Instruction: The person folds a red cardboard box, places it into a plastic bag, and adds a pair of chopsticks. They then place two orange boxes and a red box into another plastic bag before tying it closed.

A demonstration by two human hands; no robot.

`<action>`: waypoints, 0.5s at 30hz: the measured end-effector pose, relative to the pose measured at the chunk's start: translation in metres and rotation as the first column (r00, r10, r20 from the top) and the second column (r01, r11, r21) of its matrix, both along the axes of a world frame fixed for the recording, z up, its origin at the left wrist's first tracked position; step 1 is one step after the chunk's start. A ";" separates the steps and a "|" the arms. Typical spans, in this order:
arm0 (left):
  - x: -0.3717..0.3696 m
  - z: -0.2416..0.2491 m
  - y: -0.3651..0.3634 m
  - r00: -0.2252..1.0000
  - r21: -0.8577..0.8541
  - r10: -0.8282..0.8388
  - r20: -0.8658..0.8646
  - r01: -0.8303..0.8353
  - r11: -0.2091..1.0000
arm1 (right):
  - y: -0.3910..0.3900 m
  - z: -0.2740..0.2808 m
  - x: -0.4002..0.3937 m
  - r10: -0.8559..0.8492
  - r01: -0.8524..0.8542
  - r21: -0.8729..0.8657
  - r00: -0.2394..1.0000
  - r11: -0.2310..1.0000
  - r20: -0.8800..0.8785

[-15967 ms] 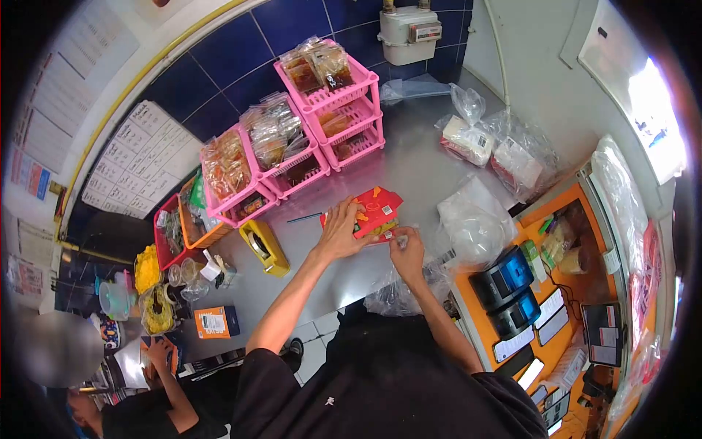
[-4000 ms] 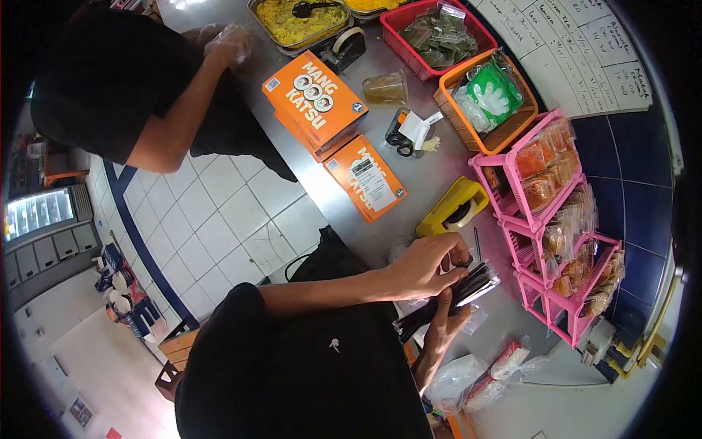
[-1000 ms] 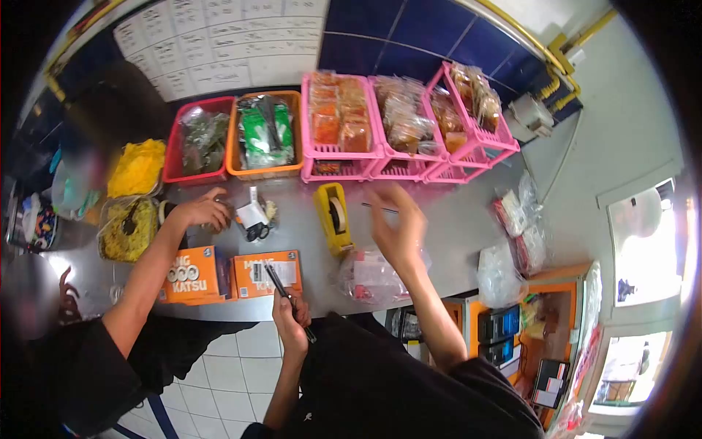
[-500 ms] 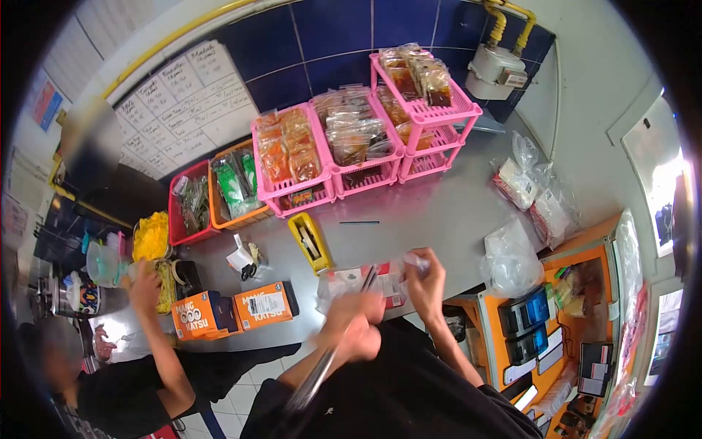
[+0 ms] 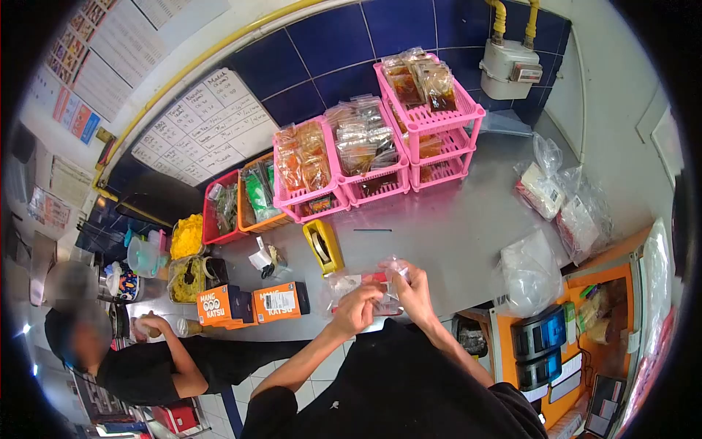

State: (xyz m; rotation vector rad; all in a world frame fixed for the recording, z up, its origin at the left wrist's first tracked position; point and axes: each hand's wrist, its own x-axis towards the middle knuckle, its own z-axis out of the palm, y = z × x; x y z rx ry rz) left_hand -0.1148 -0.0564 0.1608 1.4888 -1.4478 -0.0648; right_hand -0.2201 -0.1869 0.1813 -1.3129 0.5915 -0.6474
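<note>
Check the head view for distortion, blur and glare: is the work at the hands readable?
Head view: strong fisheye bend with a black vignette at the corners; the yellow pipe curves. The left hand and right hand are fairly sharp on the clear plastic bag, whose contents stay unclear. The steel counter shows soft sheen, no harsh glare. The co-worker's face is blurred.

1. Pink tiered racks (image 5: 431,117) stacked with sauce packets stand at the back of the steel surface (image 5: 453,227).
2. A yellow tape dispenser (image 5: 324,246) sits just in front of them.
3. Two orange boxes (image 5: 248,304) lie near the surface's front edge.
4. A red basket (image 5: 219,212) and an orange basket (image 5: 257,194) stand side by side.
5. A handwritten whiteboard (image 5: 201,128) leans on the blue tiles.
6. A gas meter (image 5: 514,67) hangs on the wall.
7. Another person (image 5: 146,358) in black stands at the left.
</note>
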 end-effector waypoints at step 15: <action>0.072 -0.052 -0.060 0.804 0.757 -0.261 0.534 -0.317 0.571 | 0.009 0.020 -0.008 0.031 -0.073 -0.350 0.992 0.934 -0.123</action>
